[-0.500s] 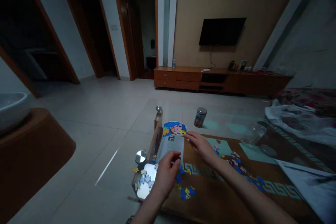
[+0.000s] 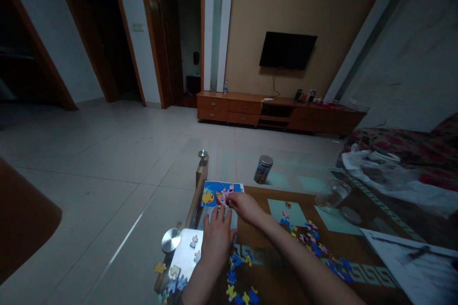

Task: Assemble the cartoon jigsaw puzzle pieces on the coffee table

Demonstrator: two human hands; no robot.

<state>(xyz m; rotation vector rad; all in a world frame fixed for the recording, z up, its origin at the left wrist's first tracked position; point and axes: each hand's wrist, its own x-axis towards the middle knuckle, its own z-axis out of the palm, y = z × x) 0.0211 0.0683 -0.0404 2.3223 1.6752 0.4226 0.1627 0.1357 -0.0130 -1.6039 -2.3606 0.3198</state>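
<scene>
A picture card [image 2: 215, 192] with a blue, yellow and pink cartoon print lies on the glass table near its far left corner. My left hand [image 2: 217, 236] is open, its fingers stretched out at the card's near edge. My right hand [image 2: 246, 207] reaches over the card's right part with its fingers pinched together; what they hold, if anything, is hidden. Below my hands lie several blue and yellow puzzle pieces [image 2: 232, 274]. More puzzle pieces [image 2: 311, 238] form a loose band to the right. Pale puzzle pieces [image 2: 176, 282] lie by a white sheet [image 2: 186, 243] at left.
A printed tin [image 2: 264, 170] stands beyond the card. On the right are a clear jar [image 2: 332, 195], its lid [image 2: 350, 215], papers with a pen [image 2: 404, 257] and a white plastic bag [image 2: 379, 171]. A round metal fitting [image 2: 171, 240] marks the table's left edge.
The card was tilted up in my right hand and now lies flat. My left hand has moved forward to its near edge and its fingers have straightened. The view has shifted right.
</scene>
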